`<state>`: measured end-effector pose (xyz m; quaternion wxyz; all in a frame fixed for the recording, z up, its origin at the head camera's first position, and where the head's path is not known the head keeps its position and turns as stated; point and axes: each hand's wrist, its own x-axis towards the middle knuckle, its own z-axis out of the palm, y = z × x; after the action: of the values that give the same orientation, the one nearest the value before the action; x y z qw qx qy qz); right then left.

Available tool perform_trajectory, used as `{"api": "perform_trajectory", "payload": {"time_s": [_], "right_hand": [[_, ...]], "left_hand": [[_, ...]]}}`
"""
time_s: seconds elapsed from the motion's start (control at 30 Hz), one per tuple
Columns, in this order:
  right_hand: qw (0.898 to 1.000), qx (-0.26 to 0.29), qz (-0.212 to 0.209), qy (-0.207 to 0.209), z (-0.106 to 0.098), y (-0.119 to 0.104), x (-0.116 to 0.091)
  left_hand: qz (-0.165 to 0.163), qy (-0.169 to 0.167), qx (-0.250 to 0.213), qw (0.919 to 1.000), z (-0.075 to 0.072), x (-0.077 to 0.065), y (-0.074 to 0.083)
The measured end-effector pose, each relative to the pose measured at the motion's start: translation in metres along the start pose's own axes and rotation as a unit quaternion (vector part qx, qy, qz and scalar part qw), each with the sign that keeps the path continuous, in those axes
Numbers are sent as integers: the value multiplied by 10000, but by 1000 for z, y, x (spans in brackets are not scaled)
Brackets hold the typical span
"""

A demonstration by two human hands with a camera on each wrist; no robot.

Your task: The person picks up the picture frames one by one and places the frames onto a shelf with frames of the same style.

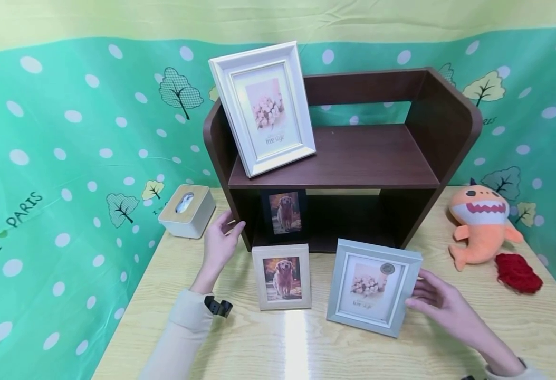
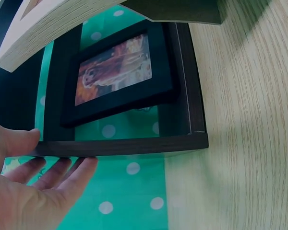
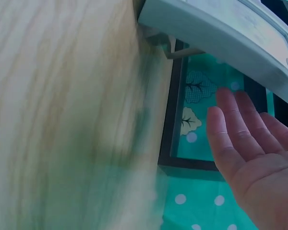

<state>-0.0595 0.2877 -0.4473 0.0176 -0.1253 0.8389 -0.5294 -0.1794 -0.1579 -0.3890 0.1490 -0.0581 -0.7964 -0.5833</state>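
The dark brown shelf (image 1: 335, 158) stands on the table, and my left hand (image 1: 222, 240) is at its left side panel. In the left wrist view, my thumb lies on the panel's inner side and my fingers on its outer side. A black photo frame (image 1: 265, 221) with a dog picture leans inside the lower compartment. My right hand (image 1: 449, 306) is at the right edge of a light blue photo frame (image 1: 337, 285), thumb by its front edge, fingers extended behind. Between the hands stands a cream photo frame (image 1: 281, 305) with a dog picture.
A white photo frame (image 1: 237, 116) stands tilted on the upper shelf's left. Left of the shelf sits a tissue box (image 1: 190, 219). An orange plush shark (image 1: 484, 237) and a dark red cloth (image 1: 517, 273) lie on the right. A patterned green curtain (image 1: 69, 158) hangs behind.
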Motion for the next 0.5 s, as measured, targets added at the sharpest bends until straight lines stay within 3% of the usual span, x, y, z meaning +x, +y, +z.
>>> {"api": "perform_trajectory", "payload": {"time_s": [0.27, 0.5], "right_hand": [[9993, 370, -36, -6, 11, 4, 1], [9984, 508, -144, 180, 15, 4, 3]], "left_hand": [[-2, 68, -65, 10000, 1, 10, -35], [159, 130, 37, 9998, 2, 11, -40]]}}
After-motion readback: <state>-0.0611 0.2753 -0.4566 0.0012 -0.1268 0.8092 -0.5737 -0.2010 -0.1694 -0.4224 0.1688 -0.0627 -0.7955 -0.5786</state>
